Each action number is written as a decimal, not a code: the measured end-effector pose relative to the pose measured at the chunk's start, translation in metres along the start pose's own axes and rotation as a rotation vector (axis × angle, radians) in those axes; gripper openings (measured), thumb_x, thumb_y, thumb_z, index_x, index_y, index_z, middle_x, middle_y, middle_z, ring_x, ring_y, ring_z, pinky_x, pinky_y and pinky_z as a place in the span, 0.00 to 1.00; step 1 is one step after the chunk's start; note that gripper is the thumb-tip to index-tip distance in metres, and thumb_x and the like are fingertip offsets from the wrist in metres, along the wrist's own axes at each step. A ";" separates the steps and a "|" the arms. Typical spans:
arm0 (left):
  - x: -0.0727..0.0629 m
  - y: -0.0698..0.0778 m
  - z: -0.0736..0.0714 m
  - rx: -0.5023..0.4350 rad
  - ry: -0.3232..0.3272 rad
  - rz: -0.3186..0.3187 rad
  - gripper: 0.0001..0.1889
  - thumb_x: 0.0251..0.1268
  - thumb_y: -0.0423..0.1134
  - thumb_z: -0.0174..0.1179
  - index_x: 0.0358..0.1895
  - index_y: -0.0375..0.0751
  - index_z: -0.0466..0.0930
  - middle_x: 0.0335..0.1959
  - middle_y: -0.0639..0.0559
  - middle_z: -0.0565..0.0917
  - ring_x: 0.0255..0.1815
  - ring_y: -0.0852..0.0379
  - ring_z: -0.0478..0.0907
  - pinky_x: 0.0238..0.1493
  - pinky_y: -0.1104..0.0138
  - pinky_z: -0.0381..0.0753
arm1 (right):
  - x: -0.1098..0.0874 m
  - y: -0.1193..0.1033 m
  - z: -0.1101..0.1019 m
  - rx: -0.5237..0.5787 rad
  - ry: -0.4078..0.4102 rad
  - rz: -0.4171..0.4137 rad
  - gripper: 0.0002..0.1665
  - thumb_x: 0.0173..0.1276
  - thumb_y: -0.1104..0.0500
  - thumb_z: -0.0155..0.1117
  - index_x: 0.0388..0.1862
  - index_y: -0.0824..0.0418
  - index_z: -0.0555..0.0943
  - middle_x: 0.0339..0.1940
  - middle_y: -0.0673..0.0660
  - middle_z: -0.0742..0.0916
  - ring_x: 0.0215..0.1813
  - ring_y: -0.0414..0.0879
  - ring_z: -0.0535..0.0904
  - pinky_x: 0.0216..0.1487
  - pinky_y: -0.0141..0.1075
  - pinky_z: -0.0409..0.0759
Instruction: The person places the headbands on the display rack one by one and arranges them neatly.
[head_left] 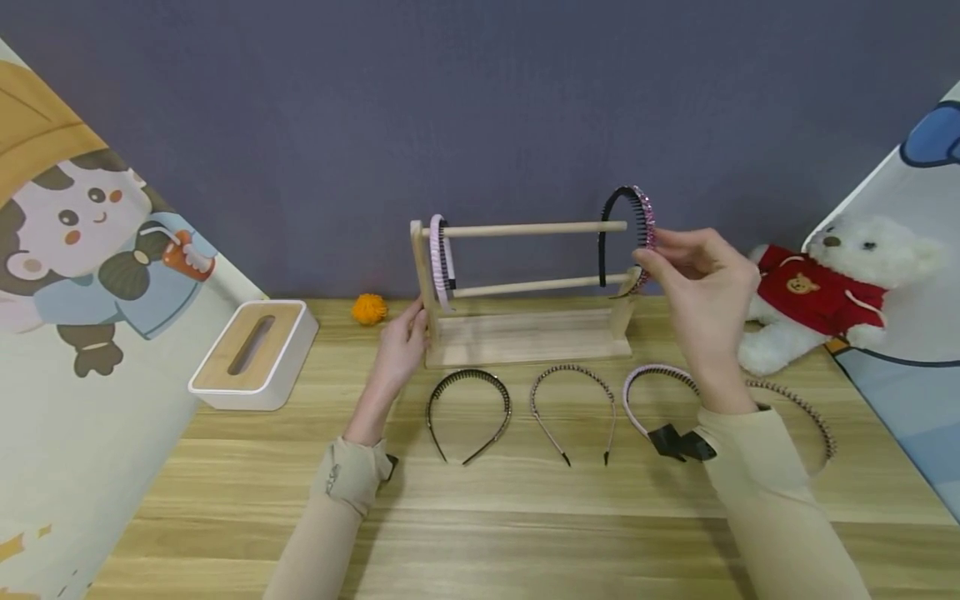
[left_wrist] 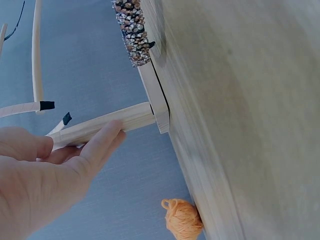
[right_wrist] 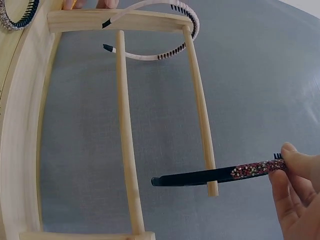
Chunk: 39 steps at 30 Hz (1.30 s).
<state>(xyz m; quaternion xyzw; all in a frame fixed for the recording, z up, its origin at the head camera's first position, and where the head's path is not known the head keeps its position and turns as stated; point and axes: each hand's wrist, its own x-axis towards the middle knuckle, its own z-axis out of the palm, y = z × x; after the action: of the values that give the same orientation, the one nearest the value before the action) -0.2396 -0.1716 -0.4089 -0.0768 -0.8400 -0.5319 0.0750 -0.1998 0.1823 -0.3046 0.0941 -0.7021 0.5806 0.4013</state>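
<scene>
In the head view, my right hand (head_left: pixel 708 287) pinches a black toothed headband with pink-red sparkles (right_wrist: pixel 257 169) between thumb and fingers. Its loop surrounds the free right end of the upper rod on a wooden headband rack (head_left: pixel 532 337). My left hand (head_left: pixel 401 342) rests with fairly straight fingers against the rack's left upright, fingertips on its outer side. A pale pink wrapped headband (head_left: pixel 439 262) hangs at the rods' left end. Before the rack lie a black headband (head_left: pixel 470 373), a beaded headband (head_left: pixel 572 368) and a pink headband with a black bow (head_left: pixel 637 387).
Another beaded headband (head_left: pixel 813 412) lies partly behind my right forearm. A white teddy bear in a red sweater (head_left: pixel 813 287) sits at the right. To the left are an orange yarn ball (head_left: pixel 369 309) and a wood-topped tissue box (head_left: pixel 288 367). A grey-blue wall (head_left: pixel 480 108) stands behind.
</scene>
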 end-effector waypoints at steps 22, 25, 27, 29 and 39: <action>0.000 0.000 0.001 -0.001 0.005 -0.001 0.24 0.91 0.34 0.45 0.81 0.30 0.65 0.71 0.26 0.75 0.66 0.33 0.80 0.59 0.53 0.89 | -0.005 -0.005 0.044 0.145 -0.101 -0.094 0.12 0.63 0.73 0.80 0.45 0.75 0.88 0.36 0.54 0.93 0.34 0.41 0.89 0.39 0.30 0.91; 0.000 0.000 0.001 -0.011 0.002 0.000 0.24 0.91 0.34 0.45 0.81 0.31 0.65 0.72 0.26 0.75 0.67 0.33 0.80 0.60 0.53 0.89 | -0.006 -0.006 0.050 0.162 -0.107 -0.096 0.13 0.63 0.73 0.80 0.45 0.74 0.88 0.35 0.55 0.92 0.34 0.41 0.88 0.38 0.31 0.91; 0.000 0.001 0.001 -0.011 -0.002 0.000 0.24 0.91 0.34 0.45 0.81 0.31 0.65 0.72 0.26 0.75 0.67 0.32 0.80 0.60 0.53 0.89 | -0.007 -0.007 0.055 0.172 -0.102 -0.083 0.13 0.62 0.73 0.80 0.45 0.74 0.88 0.34 0.54 0.92 0.33 0.42 0.88 0.38 0.31 0.91; 0.000 0.001 0.000 -0.010 -0.004 -0.001 0.24 0.91 0.35 0.45 0.81 0.32 0.65 0.71 0.26 0.75 0.67 0.32 0.80 0.60 0.53 0.89 | -0.008 -0.007 0.060 0.176 -0.096 -0.065 0.13 0.61 0.73 0.81 0.44 0.74 0.88 0.34 0.53 0.92 0.33 0.42 0.88 0.38 0.31 0.91; 0.002 0.000 0.001 -0.009 -0.013 -0.002 0.24 0.91 0.34 0.44 0.81 0.30 0.63 0.73 0.27 0.74 0.70 0.32 0.77 0.60 0.54 0.89 | -0.013 -0.008 0.080 0.149 -0.106 -0.050 0.16 0.59 0.71 0.84 0.45 0.72 0.89 0.34 0.54 0.92 0.35 0.40 0.88 0.39 0.32 0.91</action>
<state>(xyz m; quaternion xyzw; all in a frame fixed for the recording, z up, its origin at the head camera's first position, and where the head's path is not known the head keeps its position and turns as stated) -0.2412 -0.1708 -0.4092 -0.0797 -0.8381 -0.5352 0.0685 -0.2230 0.1042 -0.3082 0.1719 -0.6748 0.6151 0.3697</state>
